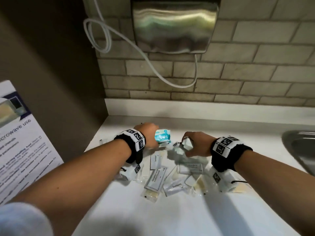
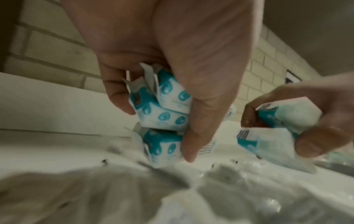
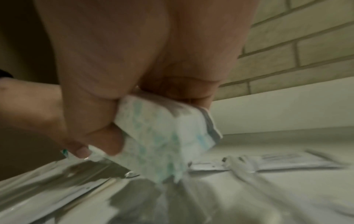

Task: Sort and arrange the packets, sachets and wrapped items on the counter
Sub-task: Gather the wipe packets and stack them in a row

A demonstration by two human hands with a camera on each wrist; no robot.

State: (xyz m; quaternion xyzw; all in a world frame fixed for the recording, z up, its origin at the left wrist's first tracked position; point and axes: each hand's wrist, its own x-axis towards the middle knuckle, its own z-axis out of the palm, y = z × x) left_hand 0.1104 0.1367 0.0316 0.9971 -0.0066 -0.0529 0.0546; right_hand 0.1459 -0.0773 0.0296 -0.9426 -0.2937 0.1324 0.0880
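Note:
My left hand (image 1: pixel 150 135) grips a bunch of small teal-and-white wrapped packets (image 1: pixel 162 136) above the back of the white counter (image 1: pixel 170 215); the left wrist view shows three of these packets (image 2: pixel 164 109) between thumb and fingers. My right hand (image 1: pixel 196 143) holds more teal-and-white packets (image 3: pixel 162 136), two of which show (image 2: pixel 283 128) in the left wrist view, just right of the left hand. Below both hands lies a heap of clear and white sachets, among them a shampoo-and-conditioner sachet (image 1: pixel 156 178) and a toothpaste sachet (image 1: pixel 174 186).
A steel sink (image 1: pixel 300 149) sits at the counter's right edge. A steel hand dryer (image 1: pixel 173 26) with a looping white cable (image 1: pixel 119 36) hangs on the tiled wall behind. A microwave-use notice (image 1: pixel 22 142) stands at the left, beside a brown side wall.

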